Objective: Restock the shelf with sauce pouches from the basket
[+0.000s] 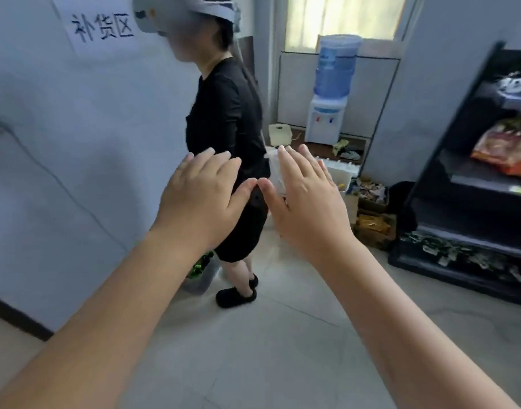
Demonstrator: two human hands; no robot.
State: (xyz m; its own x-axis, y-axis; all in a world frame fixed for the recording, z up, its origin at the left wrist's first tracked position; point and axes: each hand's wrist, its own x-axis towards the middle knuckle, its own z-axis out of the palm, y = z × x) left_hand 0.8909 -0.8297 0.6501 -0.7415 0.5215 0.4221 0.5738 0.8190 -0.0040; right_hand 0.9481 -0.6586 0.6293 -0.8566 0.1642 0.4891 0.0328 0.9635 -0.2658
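Left hand (200, 199): raised, fingers straight, grip released, empty.
Right hand (307, 202): the same; thumb tips touching.
Shelf (459, 184): black, at right, holding pouches (504, 149).

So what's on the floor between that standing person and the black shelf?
A white bin and cardboard boxes of packets, shown in the head view.

The shelf (448, 274) is black, with an orange-and-red packet (507, 152) on it. A person (223, 119) nearby wears all black, slippers too. The water dispenser (325, 122) is white under a blue bottle (336, 69). The wall sign (101, 28) is white with dark characters. The floor (282, 335) tiles are pale grey.
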